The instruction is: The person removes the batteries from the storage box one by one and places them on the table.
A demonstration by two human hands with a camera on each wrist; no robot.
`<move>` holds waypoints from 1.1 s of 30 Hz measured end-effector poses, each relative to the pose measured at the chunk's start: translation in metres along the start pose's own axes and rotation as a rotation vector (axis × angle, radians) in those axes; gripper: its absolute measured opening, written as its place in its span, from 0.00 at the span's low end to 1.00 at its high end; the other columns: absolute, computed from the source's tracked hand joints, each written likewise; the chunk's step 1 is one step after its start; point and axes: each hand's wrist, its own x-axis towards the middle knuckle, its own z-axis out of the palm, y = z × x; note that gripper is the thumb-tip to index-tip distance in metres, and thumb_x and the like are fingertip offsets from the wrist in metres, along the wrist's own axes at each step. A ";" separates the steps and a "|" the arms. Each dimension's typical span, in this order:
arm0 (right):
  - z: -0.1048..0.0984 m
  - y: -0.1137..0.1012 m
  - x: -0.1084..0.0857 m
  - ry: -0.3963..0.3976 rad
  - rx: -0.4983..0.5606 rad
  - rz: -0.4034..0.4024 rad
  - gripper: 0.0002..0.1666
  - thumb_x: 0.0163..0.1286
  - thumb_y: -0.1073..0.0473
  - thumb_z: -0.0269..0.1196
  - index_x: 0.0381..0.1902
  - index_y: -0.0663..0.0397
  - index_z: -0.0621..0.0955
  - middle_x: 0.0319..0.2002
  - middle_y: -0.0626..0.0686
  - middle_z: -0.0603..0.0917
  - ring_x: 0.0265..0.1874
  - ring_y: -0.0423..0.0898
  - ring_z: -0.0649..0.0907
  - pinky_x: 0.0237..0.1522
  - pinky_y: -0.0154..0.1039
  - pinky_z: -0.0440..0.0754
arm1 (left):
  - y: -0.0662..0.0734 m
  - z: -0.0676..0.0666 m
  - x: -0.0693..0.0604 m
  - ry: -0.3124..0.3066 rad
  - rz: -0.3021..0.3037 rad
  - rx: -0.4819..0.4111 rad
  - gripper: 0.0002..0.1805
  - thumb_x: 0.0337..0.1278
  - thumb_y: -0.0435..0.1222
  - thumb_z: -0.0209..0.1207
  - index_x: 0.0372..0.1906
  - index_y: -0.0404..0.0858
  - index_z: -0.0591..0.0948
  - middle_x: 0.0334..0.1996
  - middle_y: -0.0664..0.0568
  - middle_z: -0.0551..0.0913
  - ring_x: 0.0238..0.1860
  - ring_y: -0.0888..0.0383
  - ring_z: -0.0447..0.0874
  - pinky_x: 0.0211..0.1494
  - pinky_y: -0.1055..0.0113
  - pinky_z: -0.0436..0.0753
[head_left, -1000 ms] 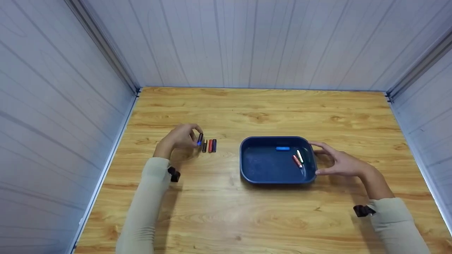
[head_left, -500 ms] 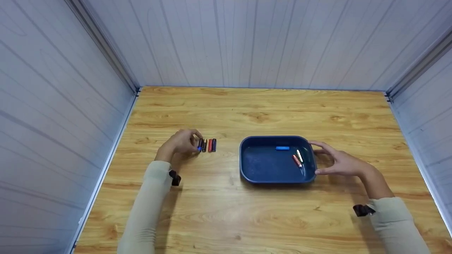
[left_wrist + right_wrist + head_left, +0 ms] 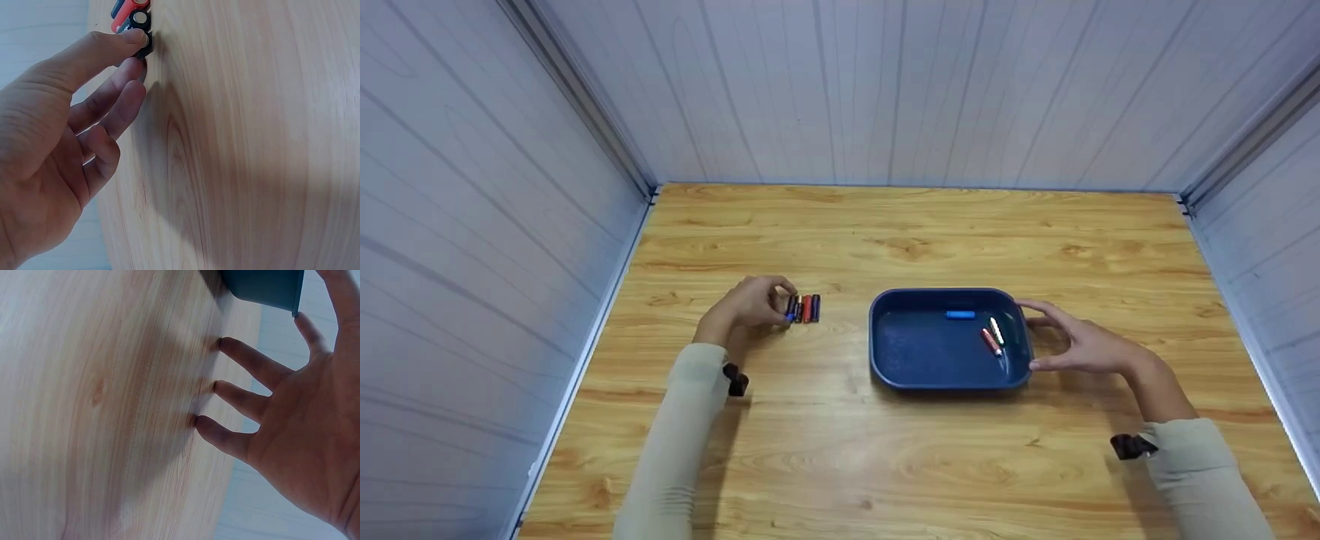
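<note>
Left hand (image 3: 750, 301): thumb and finger pinch the leftmost battery (image 3: 790, 308) by its ends, at the left of the battery row (image 3: 808, 308).
Right hand (image 3: 1084, 346): fingers spread, touching the tray's (image 3: 922, 349) right side.
Alignment: ideally, level both ends with the row before release.

Your left hand (image 3: 748, 304) holds a pinch between thumb and index finger, the other fingers bent. Your right hand (image 3: 1081, 347) spreads thumb and fingers wide. Your left forearm (image 3: 667, 435) and right forearm (image 3: 1206, 471), both sleeved, angle inward.
</note>
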 end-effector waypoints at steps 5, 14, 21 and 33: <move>0.000 -0.002 0.000 0.001 -0.003 -0.007 0.60 0.73 0.55 0.80 0.92 0.39 0.58 0.87 0.69 0.66 0.84 0.77 0.69 0.75 0.86 0.67 | 0.012 0.001 -0.006 0.009 -0.027 0.013 0.31 0.65 0.31 0.77 0.72 0.37 0.83 0.42 0.44 0.93 0.34 0.60 0.85 0.40 0.70 0.80; 0.000 -0.002 0.001 0.001 0.004 -0.022 0.60 0.72 0.57 0.80 0.92 0.42 0.59 0.88 0.67 0.64 0.84 0.77 0.69 0.75 0.85 0.67 | 0.022 -0.009 -0.009 -0.017 -0.090 0.013 0.32 0.72 0.33 0.72 0.77 0.41 0.79 0.43 0.46 0.91 0.40 0.55 0.88 0.47 0.63 0.85; 0.000 -0.003 0.000 0.003 -0.012 -0.011 0.60 0.73 0.55 0.80 0.92 0.40 0.58 0.88 0.68 0.64 0.84 0.78 0.68 0.75 0.88 0.65 | 0.036 -0.020 -0.005 0.016 -0.059 0.058 0.33 0.72 0.34 0.72 0.78 0.40 0.79 0.47 0.43 0.91 0.45 0.48 0.89 0.56 0.50 0.87; 0.000 -0.003 0.000 -0.006 0.007 -0.018 0.60 0.73 0.56 0.79 0.92 0.42 0.58 0.87 0.69 0.66 0.84 0.77 0.69 0.74 0.83 0.70 | 0.054 -0.020 0.005 -0.002 -0.034 0.079 0.32 0.74 0.35 0.71 0.79 0.41 0.79 0.52 0.40 0.92 0.52 0.43 0.91 0.62 0.44 0.88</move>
